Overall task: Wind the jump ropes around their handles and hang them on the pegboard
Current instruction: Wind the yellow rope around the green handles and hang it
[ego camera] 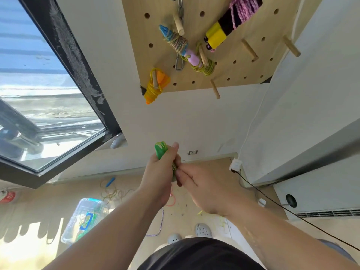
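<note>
A window (48, 106) with a black frame fills the upper left of the frame. Below it, at the lower left, a clear plastic bin (83, 221) sits on the floor with coloured rope inside. Just right of the bin a loose yellow-green rope (114, 192) with a blue handle lies on the floor.

At the top centre the pegboard (224, 75) hangs on the wall. An orange jump rope (154, 88) hangs from a peg at its lower left corner. A rainbow-wound rope (178, 42) and a yellow-green coil (205, 68) hang further right, and a yellow-and-black handle bundle (224, 30) hangs near the top.

At the centre of the frame, below the board, the left hand (155, 172) is clenched around the green jump rope (161, 151); the handle tips stick out above the fist. The right hand (198, 186) touches the left and pinches the bundle's lower end (the cord there is mostly hidden by fingers).

A black cable (282, 206) crosses the floor at the lower right.
</note>
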